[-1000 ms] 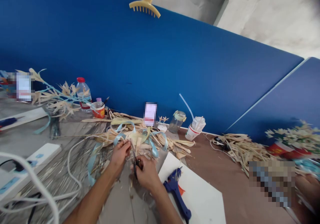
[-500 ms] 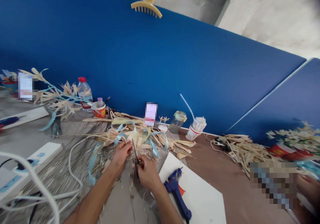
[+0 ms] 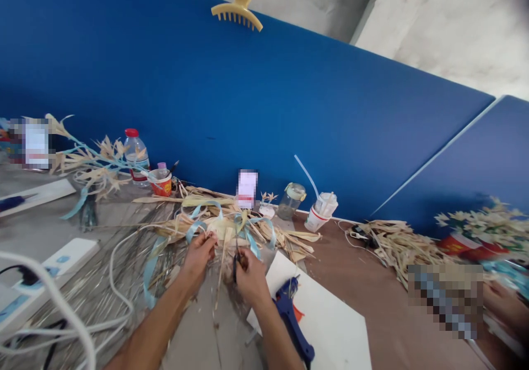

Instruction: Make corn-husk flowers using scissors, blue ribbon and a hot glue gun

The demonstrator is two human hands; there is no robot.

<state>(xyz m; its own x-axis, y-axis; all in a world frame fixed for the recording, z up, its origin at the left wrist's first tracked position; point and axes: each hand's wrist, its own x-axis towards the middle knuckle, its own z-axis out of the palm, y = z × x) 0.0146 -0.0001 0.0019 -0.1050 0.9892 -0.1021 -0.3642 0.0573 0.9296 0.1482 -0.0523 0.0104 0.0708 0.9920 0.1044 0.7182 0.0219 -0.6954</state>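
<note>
My left hand (image 3: 199, 255) is closed in a pinch on a dried straw strip (image 3: 222, 248) at the near edge of a pile of straw leaves and light blue ribbon (image 3: 223, 224). My right hand (image 3: 250, 273) is closed round small black scissors (image 3: 235, 258), whose blades point up towards the strip just right of my left fingers. Both forearms reach in from the bottom of the picture. A blue glue gun (image 3: 291, 317) lies on a white sheet (image 3: 330, 326) just right of my right wrist.
A blue partition (image 3: 248, 100) with a yellow hair claw (image 3: 237, 8) on its top edge backs the table. Along it stand a water bottle (image 3: 134, 155), a red cup (image 3: 160, 182), a glass jar (image 3: 289, 200) and a paper cup (image 3: 320, 210). White cables and power strips (image 3: 49, 265) lie left; another person's hand (image 3: 502, 304) far right.
My right hand with the scissors has moved up and a little right, closer to the straw pile. The left hand stays pinched on the strip. The view shifted slightly.
</note>
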